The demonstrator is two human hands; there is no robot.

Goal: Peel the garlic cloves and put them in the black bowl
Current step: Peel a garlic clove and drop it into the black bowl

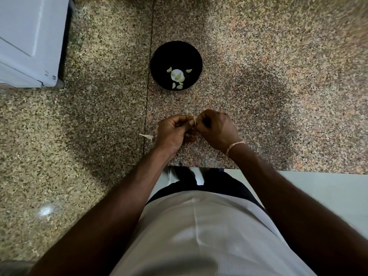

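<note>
A small pale garlic clove (194, 122) is pinched between the fingertips of both hands, above the speckled granite table (258, 76), at about six o'clock from the round black bowl (159, 56). The bowl stands well apart from the hands and holds several peeled pale cloves (177, 75). A scrap of white papery garlic skin (147, 136) lies on the table at nine o'clock, just beside the left hand (172, 134). A white appliance (27, 40) sits at ten o'clock. The left hand's fingers curl round the clove; the right hand (216, 130), wearing a pink wrist thread (235, 146), curls against it from the other side.
</note>
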